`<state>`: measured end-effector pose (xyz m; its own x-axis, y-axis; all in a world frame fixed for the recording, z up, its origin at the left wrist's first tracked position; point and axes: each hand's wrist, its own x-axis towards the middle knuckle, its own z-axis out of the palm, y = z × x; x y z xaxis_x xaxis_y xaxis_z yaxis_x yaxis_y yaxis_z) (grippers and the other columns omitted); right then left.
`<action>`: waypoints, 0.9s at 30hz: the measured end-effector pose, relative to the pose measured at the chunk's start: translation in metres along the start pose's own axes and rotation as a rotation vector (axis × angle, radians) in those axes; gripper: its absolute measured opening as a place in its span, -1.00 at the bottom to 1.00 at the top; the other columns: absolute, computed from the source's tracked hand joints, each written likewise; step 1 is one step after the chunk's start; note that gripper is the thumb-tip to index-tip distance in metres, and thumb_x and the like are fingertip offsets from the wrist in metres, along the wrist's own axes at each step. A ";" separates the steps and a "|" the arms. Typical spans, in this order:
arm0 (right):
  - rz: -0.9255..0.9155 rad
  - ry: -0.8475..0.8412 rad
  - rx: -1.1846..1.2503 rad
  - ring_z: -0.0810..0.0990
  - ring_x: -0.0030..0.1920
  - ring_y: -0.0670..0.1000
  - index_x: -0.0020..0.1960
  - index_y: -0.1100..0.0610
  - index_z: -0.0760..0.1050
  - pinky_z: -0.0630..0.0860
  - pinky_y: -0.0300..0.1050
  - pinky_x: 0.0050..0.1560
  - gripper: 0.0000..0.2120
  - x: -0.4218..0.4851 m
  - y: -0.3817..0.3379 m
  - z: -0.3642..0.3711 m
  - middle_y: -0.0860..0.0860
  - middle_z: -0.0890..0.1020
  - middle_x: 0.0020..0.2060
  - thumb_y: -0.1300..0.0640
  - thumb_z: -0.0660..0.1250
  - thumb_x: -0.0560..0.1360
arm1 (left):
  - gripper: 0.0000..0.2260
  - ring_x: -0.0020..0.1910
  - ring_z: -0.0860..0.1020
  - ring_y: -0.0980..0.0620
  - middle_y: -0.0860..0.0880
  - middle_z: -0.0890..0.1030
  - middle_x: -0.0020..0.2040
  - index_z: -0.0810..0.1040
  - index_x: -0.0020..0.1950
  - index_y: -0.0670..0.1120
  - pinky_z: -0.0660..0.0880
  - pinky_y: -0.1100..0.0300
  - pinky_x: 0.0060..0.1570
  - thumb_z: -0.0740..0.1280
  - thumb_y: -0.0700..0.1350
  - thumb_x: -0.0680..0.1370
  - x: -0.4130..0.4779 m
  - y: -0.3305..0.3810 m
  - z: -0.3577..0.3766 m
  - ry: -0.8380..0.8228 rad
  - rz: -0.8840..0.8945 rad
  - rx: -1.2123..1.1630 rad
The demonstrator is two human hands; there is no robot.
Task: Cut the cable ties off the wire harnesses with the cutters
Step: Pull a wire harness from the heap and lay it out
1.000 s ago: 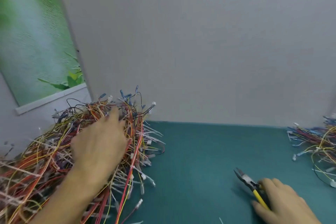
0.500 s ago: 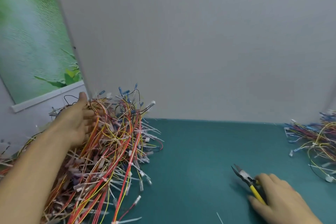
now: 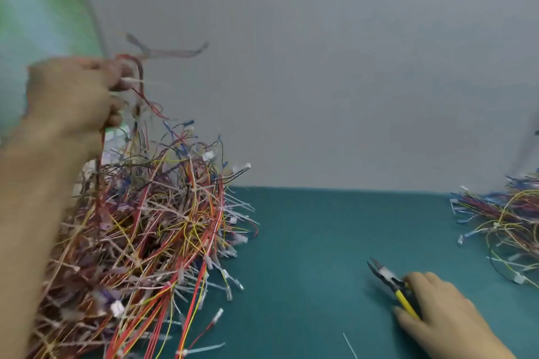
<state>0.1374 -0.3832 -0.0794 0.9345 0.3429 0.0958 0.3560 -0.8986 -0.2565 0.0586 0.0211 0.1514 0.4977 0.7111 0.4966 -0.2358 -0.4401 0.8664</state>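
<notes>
The left hand (image 3: 73,99) has risen from the pile (image 3: 151,227), fingers gripping what looks, through the blur, like one harness (image 3: 139,67). The right hand (image 3: 443,309) holds the cutters (image 3: 393,285) on the counter (image 3: 306,242), so cutting probably comes next.

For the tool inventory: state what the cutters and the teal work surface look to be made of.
Cutters: dark, dull metal head with a pale glint near the pivot; smooth yellow handle, probably a plastic or rubber sleeve. Work surface: teal and matte with no glare, likely a rubber or vinyl mat, though the look leaves that open.
</notes>
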 end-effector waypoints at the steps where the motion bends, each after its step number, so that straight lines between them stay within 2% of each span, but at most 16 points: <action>1: 0.003 -0.010 0.003 0.39 0.13 -0.05 0.11 -0.16 0.24 0.42 -0.14 0.09 -0.73 0.000 -0.001 -0.001 -0.13 0.38 0.06 -0.22 0.16 0.49 | -0.84 -0.60 0.31 0.23 0.07 0.55 -0.36 0.60 -0.10 -0.08 0.24 0.33 -0.54 0.26 -0.08 0.58 -0.009 0.004 0.006 -0.008 0.036 0.008; 3: -0.002 -0.036 -0.001 0.38 0.10 -0.05 0.09 -0.15 0.23 0.42 -0.13 0.08 -0.74 0.000 -0.004 -0.002 -0.12 0.37 0.04 -0.22 0.16 0.49 | -0.86 -0.56 0.33 0.14 -0.03 0.54 -0.31 0.63 -0.12 -0.09 0.27 0.29 -0.53 0.30 -0.11 0.56 -0.033 0.017 0.022 -0.071 0.124 -0.048; 5: 0.006 -0.042 0.035 0.36 0.06 -0.03 0.06 -0.12 0.21 0.42 -0.12 0.08 -0.78 -0.001 -0.006 -0.003 -0.11 0.35 0.01 -0.20 0.15 0.52 | -0.87 -0.55 0.34 0.11 0.01 0.55 -0.33 0.63 -0.16 -0.03 0.28 0.29 -0.57 0.32 -0.06 0.54 -0.053 0.036 0.037 -0.126 0.254 -0.155; 7: 0.019 -0.041 0.056 0.35 0.05 -0.02 0.05 -0.10 0.23 0.41 -0.10 0.10 -0.81 -0.001 -0.004 -0.005 -0.11 0.36 0.00 -0.16 0.14 0.54 | -0.86 -0.57 0.35 0.12 0.07 0.53 -0.35 0.60 -0.15 0.01 0.27 0.28 -0.58 0.29 -0.02 0.56 -0.059 0.051 0.045 -0.106 0.357 -0.198; 8: 0.033 -0.058 0.061 0.35 0.05 -0.02 0.05 -0.09 0.23 0.40 -0.10 0.10 -0.82 -0.001 -0.002 -0.006 -0.11 0.36 0.00 -0.14 0.14 0.54 | -0.85 -0.57 0.33 0.14 0.09 0.51 -0.38 0.57 -0.15 0.02 0.25 0.27 -0.58 0.26 -0.04 0.58 -0.055 0.056 0.050 -0.078 0.335 -0.216; 10: 0.039 -0.079 0.072 0.36 0.05 -0.01 0.03 -0.07 0.24 0.40 -0.08 0.09 -0.85 -0.002 -0.003 -0.009 -0.10 0.36 -0.01 -0.11 0.14 0.55 | -0.82 -0.56 0.27 0.17 0.10 0.46 -0.43 0.53 -0.19 -0.01 0.20 0.26 -0.53 0.24 -0.11 0.60 -0.049 0.061 0.056 -0.085 0.112 -0.281; 11: 0.048 -0.087 0.085 0.37 0.04 -0.01 0.02 -0.07 0.23 0.40 -0.09 0.07 -0.86 -0.004 -0.004 -0.010 -0.10 0.37 -0.02 -0.09 0.14 0.55 | -0.82 -0.56 0.25 0.17 0.07 0.46 -0.40 0.53 -0.19 -0.04 0.19 0.27 -0.53 0.25 -0.13 0.60 -0.051 0.062 0.056 -0.113 0.068 -0.311; 13: 0.052 -0.085 0.115 0.40 0.00 0.00 -0.04 -0.03 0.23 0.40 -0.10 0.00 -0.89 -0.001 -0.005 -0.013 -0.09 0.40 -0.05 -0.03 0.15 0.55 | -0.87 -0.57 0.27 0.16 0.04 0.50 -0.30 0.57 -0.13 -0.05 0.20 0.28 -0.57 0.28 -0.10 0.59 -0.065 0.066 0.063 -0.195 0.261 -0.345; 15: 0.116 -0.099 0.210 0.44 -0.11 -0.01 -0.08 0.02 0.27 0.38 -0.13 -0.13 -0.91 -0.003 -0.003 -0.019 -0.06 0.45 -0.13 0.05 0.17 0.54 | -0.87 -0.57 0.31 0.13 0.10 0.51 -0.36 0.62 -0.14 -0.03 0.21 0.24 -0.57 0.32 -0.07 0.57 -0.095 0.061 0.080 -0.273 0.428 -0.257; 17: 0.197 -0.001 0.455 0.48 -0.23 0.02 -0.08 0.09 0.35 0.38 -0.09 -0.25 -0.97 0.000 0.001 -0.026 0.01 0.52 -0.24 0.18 0.20 0.53 | -0.84 -0.53 0.33 0.17 0.14 0.46 -0.44 0.61 -0.17 -0.09 0.26 0.27 -0.49 0.33 -0.10 0.57 -0.137 0.041 0.107 -0.416 0.470 -0.088; 19: 0.268 0.079 0.929 0.42 -0.44 0.06 -0.14 0.20 0.40 0.35 -0.12 -0.40 -0.90 -0.002 0.002 -0.043 0.06 0.50 -0.41 0.33 0.23 0.53 | -0.84 -0.40 0.38 0.21 0.13 0.49 -0.36 0.57 -0.21 -0.13 0.31 0.27 -0.32 0.32 -0.15 0.57 -0.183 0.010 0.130 -0.564 0.487 0.117; 21: 0.261 0.106 1.256 0.32 -0.53 0.00 -0.21 0.23 0.40 0.28 -0.16 -0.51 -0.84 -0.001 -0.001 -0.061 0.10 0.42 -0.47 0.27 0.32 0.53 | -0.87 -0.23 0.37 0.18 0.08 0.48 -0.20 0.49 -0.19 -0.09 0.28 0.32 -0.16 0.31 -0.18 0.56 -0.222 -0.015 0.145 -0.664 0.426 0.204; 22: 0.232 0.098 1.298 0.32 -0.53 0.00 -0.22 0.24 0.41 0.28 -0.15 -0.52 -0.79 -0.002 -0.002 -0.070 0.12 0.42 -0.46 0.16 0.36 0.50 | -0.89 -0.18 0.34 0.17 0.06 0.44 -0.13 0.43 -0.15 -0.05 0.25 0.34 -0.12 0.29 -0.18 0.57 -0.236 -0.026 0.149 -0.692 0.404 0.232; 24: 0.154 0.110 1.255 0.38 -0.49 0.01 -0.22 0.26 0.49 0.33 -0.09 -0.45 -0.67 -0.005 -0.011 -0.086 0.14 0.51 -0.44 -0.04 0.39 0.38 | -0.97 -0.13 0.34 0.14 0.09 0.34 -0.01 0.39 0.01 -0.03 0.30 0.28 -0.03 0.21 -0.15 0.59 -0.260 -0.040 0.158 -0.734 0.304 0.246; 25: 0.113 0.141 1.157 0.41 -0.48 0.00 -0.20 0.21 0.54 0.35 -0.07 -0.40 -0.67 -0.004 -0.017 -0.092 0.11 0.54 -0.45 -0.08 0.40 0.34 | -0.88 -0.09 0.38 0.10 0.10 0.30 0.04 0.36 0.12 -0.01 0.34 0.18 0.00 0.18 -0.12 0.59 -0.269 -0.043 0.160 -0.762 0.245 0.270; 27: 0.003 0.211 0.853 0.41 -0.48 -0.10 -0.19 0.10 0.56 0.35 -0.16 -0.38 -0.75 0.001 -0.030 -0.103 0.04 0.54 -0.47 -0.10 0.43 0.36 | -0.70 0.02 0.44 -0.04 0.09 0.25 0.17 0.26 0.29 0.03 0.35 0.04 -0.03 0.18 -0.08 0.57 -0.276 -0.041 0.165 -0.742 0.316 0.358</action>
<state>0.1279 -0.3842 0.0277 0.9463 0.2069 0.2484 0.3097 -0.3598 -0.8801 0.0685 -0.2475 -0.0296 0.8963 0.0425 0.4413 -0.2405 -0.7896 0.5645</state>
